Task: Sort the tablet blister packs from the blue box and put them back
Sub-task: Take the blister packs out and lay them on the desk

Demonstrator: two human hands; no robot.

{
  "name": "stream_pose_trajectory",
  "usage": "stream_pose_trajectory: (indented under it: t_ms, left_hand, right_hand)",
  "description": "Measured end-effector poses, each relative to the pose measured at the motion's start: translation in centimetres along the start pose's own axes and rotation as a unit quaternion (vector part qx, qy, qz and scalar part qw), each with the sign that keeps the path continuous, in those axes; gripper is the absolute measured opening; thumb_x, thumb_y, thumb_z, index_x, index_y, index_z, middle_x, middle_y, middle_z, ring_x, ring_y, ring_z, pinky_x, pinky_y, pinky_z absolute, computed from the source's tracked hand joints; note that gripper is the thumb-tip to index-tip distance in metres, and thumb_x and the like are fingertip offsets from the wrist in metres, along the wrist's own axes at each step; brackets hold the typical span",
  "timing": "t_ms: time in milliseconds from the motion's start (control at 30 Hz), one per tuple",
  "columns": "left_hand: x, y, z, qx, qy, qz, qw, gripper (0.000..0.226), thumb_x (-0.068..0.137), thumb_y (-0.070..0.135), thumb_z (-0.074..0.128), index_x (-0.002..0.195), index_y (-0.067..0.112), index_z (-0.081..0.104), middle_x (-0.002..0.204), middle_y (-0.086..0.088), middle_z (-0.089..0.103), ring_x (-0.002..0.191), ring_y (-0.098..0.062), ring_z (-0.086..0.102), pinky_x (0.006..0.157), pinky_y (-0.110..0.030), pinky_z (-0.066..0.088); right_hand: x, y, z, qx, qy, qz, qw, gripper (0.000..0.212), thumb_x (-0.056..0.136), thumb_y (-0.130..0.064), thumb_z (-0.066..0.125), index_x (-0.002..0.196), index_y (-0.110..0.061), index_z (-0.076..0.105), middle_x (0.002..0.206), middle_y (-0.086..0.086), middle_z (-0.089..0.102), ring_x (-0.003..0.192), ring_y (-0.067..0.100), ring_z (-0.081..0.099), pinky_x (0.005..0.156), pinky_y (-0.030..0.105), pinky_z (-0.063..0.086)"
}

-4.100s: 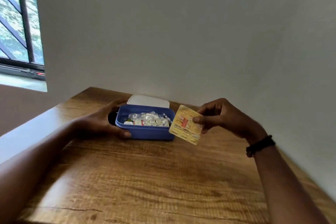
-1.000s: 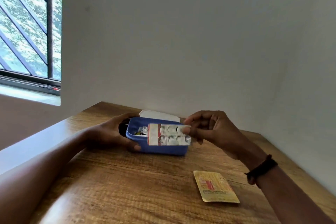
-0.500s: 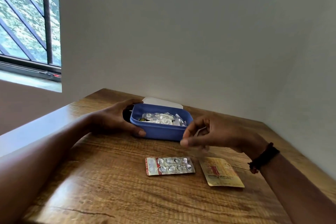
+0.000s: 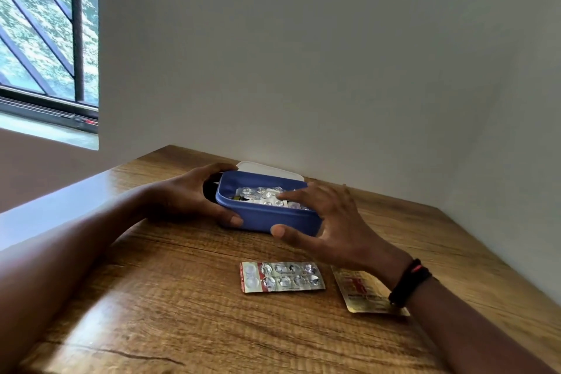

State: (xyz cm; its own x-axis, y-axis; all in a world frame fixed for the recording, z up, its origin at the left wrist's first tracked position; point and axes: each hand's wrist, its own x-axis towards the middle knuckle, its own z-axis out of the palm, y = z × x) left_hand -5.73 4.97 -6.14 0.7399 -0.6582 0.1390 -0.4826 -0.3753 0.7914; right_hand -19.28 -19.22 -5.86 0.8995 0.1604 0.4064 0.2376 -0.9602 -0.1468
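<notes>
The blue box (image 4: 261,217) stands open near the table's far edge, with several silver blister packs (image 4: 264,196) inside. My left hand (image 4: 188,194) grips the box's left end, thumb on the front wall. My right hand (image 4: 328,218) hovers over the box's right side with its fingers spread and reaching in above the packs; it holds nothing. A silver blister pack with a red stripe (image 4: 282,277) lies flat on the table in front of the box. To its right lies a yellow pack (image 4: 361,291), partly hidden under my right wrist.
The wooden table (image 4: 182,313) fits into a corner, with white walls behind and to the right. The box's white lid (image 4: 267,168) lies behind the box against the wall. A barred window (image 4: 45,39) is at the upper left.
My right hand laid the silver red-striped pack on the table beside the yellow one, then moved back up over the box with its fingers spread. The left hand has stayed on the box.
</notes>
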Motion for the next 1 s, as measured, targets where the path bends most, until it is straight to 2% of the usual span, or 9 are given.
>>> stream_pose_trajectory:
  t_ms: [100,233,400,467,533,567,633,833,1000]
  left_hand:
    - [-0.1,0.0,0.0,0.001,0.003,0.003,1.000,0.126,0.036,0.055,0.089,0.145,0.027,0.034,0.140,0.005,0.051,0.127,-0.017,0.051,0.108,-0.045,0.043]
    - [-0.1,-0.1,0.1,-0.008,-0.001,0.009,1.000,0.122,0.039,0.051,0.091,0.144,0.027,0.035,0.138,0.005,0.052,0.126,-0.017,0.052,0.107,-0.044,0.045]
    - [-0.2,0.1,0.1,-0.006,0.001,0.008,1.000,0.122,0.039,0.052,0.090,0.145,0.027,0.034,0.139,0.005,0.052,0.126,-0.016,0.051,0.107,-0.044,0.044]
    - [-0.2,0.1,0.0,-0.006,-0.001,0.009,1.000,0.122,0.039,0.051,0.090,0.145,0.027,0.034,0.138,0.005,0.053,0.126,-0.016,0.052,0.107,-0.044,0.044]
    - [-0.2,0.1,0.0,-0.010,-0.002,0.007,1.000,0.124,0.038,0.051,0.091,0.145,0.027,0.034,0.139,0.005,0.052,0.127,-0.017,0.051,0.108,-0.045,0.044]
    - [-0.1,0.1,0.1,-0.012,-0.002,0.006,1.000,0.125,0.037,0.051,0.091,0.145,0.028,0.034,0.139,0.005,0.052,0.127,-0.017,0.051,0.107,-0.045,0.044]
    - [-0.1,0.0,0.0,-0.020,-0.002,0.006,1.000,0.123,0.036,0.051,0.093,0.143,0.029,0.036,0.136,0.006,0.054,0.124,-0.015,0.053,0.106,-0.043,0.045]
    - [0.1,-0.7,0.0,-0.029,-0.005,0.013,0.999,0.115,0.039,0.050,0.095,0.139,0.034,0.040,0.132,0.012,0.059,0.122,-0.011,0.057,0.106,-0.041,0.046]
    - [0.1,-0.8,0.0,-0.026,0.000,0.017,1.000,0.114,0.039,0.052,0.095,0.138,0.035,0.041,0.132,0.014,0.059,0.122,-0.009,0.057,0.106,-0.040,0.045]
  right_hand:
    - [0.1,-0.2,0.6,-0.017,-0.023,0.003,1.000,0.082,0.066,-0.095,0.026,0.136,-0.055,0.032,0.147,-0.024,0.037,0.143,0.002,0.014,0.114,0.057,-0.014]
    - [0.5,-0.1,0.9,-0.021,-0.015,-0.003,1.000,0.081,0.066,-0.095,0.025,0.133,-0.052,0.039,0.145,-0.027,0.039,0.144,0.001,0.014,0.112,0.058,-0.018]
    - [0.7,-0.4,0.5,-0.033,0.004,-0.033,0.999,0.078,0.069,-0.090,0.034,0.126,-0.040,0.055,0.132,-0.023,0.049,0.133,-0.004,0.027,0.117,0.054,-0.006]
    - [0.7,-0.5,0.3,-0.018,0.013,-0.047,0.999,0.072,0.072,-0.085,0.041,0.123,-0.038,0.059,0.127,-0.022,0.051,0.125,-0.008,0.031,0.118,0.045,0.009]
    - [0.7,-0.4,0.1,0.033,0.034,-0.055,0.997,0.062,0.075,-0.077,0.051,0.118,-0.035,0.065,0.118,-0.024,0.052,0.115,-0.012,0.037,0.106,0.027,0.031]
    - [0.7,-0.5,0.0,0.062,0.044,-0.055,0.996,0.057,0.076,-0.072,0.056,0.115,-0.033,0.068,0.115,-0.025,0.052,0.113,-0.011,0.041,0.096,0.017,0.036]
    - [0.7,-0.7,-0.2,0.114,0.067,-0.054,0.990,0.043,0.078,-0.060,0.066,0.108,-0.030,0.072,0.110,-0.024,0.056,0.108,-0.007,0.051,0.085,0.010,0.041]
    - [1.2,-0.5,-0.5,0.230,0.184,-0.030,0.955,0.010,0.080,-0.021,0.077,0.089,-0.019,0.074,0.094,-0.010,0.066,0.086,0.006,0.067,0.071,0.016,0.055]
    - [1.2,-0.2,-1.1,0.298,0.198,0.025,0.933,0.028,0.080,-0.011,0.077,0.102,-0.025,0.067,0.084,-0.007,0.066,0.077,0.012,0.070,0.066,0.034,0.062]
